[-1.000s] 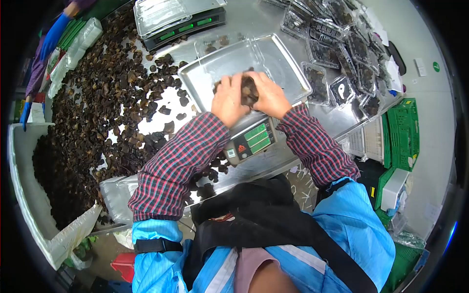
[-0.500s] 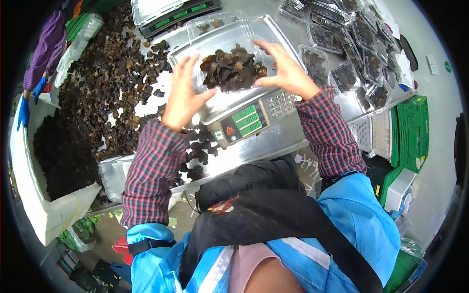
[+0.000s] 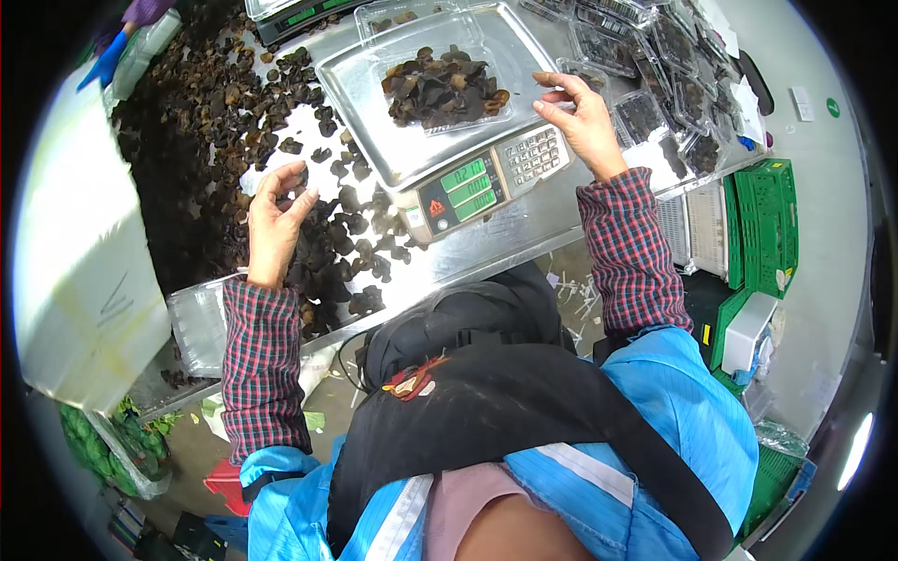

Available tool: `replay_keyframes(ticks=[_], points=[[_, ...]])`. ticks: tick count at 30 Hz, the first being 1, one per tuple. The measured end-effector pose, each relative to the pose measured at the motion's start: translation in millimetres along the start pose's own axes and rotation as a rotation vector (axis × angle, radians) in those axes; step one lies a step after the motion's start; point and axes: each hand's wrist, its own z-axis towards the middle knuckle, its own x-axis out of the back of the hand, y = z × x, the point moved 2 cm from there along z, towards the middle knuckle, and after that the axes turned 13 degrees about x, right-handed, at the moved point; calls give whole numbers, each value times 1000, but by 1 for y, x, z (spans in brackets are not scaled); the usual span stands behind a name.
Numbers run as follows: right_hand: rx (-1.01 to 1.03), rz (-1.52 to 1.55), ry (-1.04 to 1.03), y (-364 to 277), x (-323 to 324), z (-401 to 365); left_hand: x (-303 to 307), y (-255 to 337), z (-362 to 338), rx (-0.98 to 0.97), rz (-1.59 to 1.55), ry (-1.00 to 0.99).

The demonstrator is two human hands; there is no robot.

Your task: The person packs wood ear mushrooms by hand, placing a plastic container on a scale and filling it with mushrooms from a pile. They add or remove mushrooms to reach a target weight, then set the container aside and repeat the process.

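My left hand (image 3: pixel 273 227) is over the loose dark mushroom pieces (image 3: pixel 323 257), left of the scale, with a small dark piece between its thumb and fingertips. A clear plastic tray (image 3: pixel 510 110) with a heap of dark mushrooms (image 3: pixel 444 89) sits on the metal pan of the scale (image 3: pixel 398 161). The green display (image 3: pixel 468 187) is lit. To the right of the pan, my right hand (image 3: pixel 587 126) is raised with its thumb apart from the fingers, nothing visible in it.
Filled clear boxes (image 3: pixel 641 117) are piled at the right. A white foam box (image 3: pixel 89 271) stands at the left, near a co-worker's blue-gloved hand (image 3: pixel 105 64). An empty clear tray (image 3: pixel 198 327) lies at the table's front edge. Green crates (image 3: pixel 767 224) stand at the right.
Both my hands have moved away from the filled tray, the left one down and left to the loose pieces, the right one to the right. The foam box appears tilted up and larger.
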Motion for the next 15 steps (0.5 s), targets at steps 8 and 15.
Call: replay_keyframes(ticks=[8,15], points=[[146,-84,27,-6,-23,30,1,-15,-2,15,-61,-73],[245,-433,-279,11,-74,66,-11,0,2,84,-99,-129]])
